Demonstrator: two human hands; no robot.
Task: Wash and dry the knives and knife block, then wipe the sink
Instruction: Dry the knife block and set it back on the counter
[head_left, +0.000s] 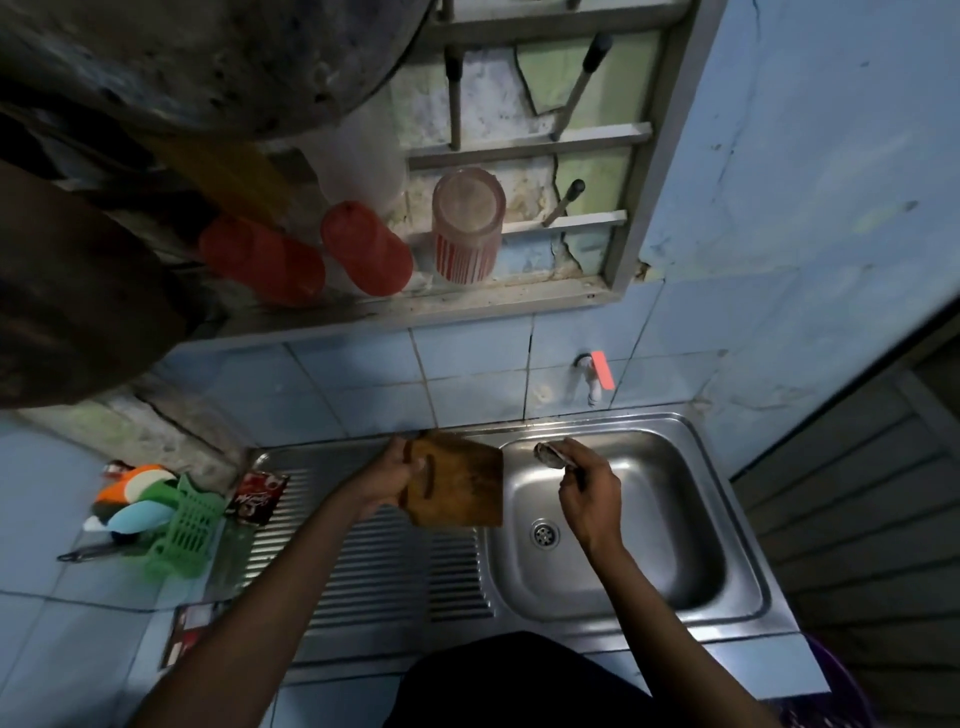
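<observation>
Head view, looking down on a stainless-steel sink unit. The left hand (392, 475) is gripping the wooden knife block (457, 480) by its left edge, fingers closed round it, and is holding it tilted over the boundary between the ribbed draining board (374, 571) and the basin of the sink (748, 571), just left of centre frame. The block is appearing as a flat brown slab with rounded corners, a dark slot in its left part and a stained, matt surface. The right hand (589, 493), at centre right, is pinching a small, crumpled grey scrubbing pad (549, 454) between closed fingers; pad and block are lying near each other but apart.

Progress, as judged: the block's washing is seemingly only beginning or being paused, since no suds or running water are showing and the wall tap (592, 379), with its orange-red lever, is not delivering a visible stream. The basin is looking bare and shiny around the round drain (544, 534). Knives with coloured plastic handles are lying in or against a green lattice-walled basket (187, 525) at the left edge; whether they are washed cannot be told. Drying and wiping the sink appear to be remaining.

Upper frame: two red plastic cups (311, 254) and a translucent striped tumbler (467, 228) are resting on a window ledge above blue glazed tiles.
</observation>
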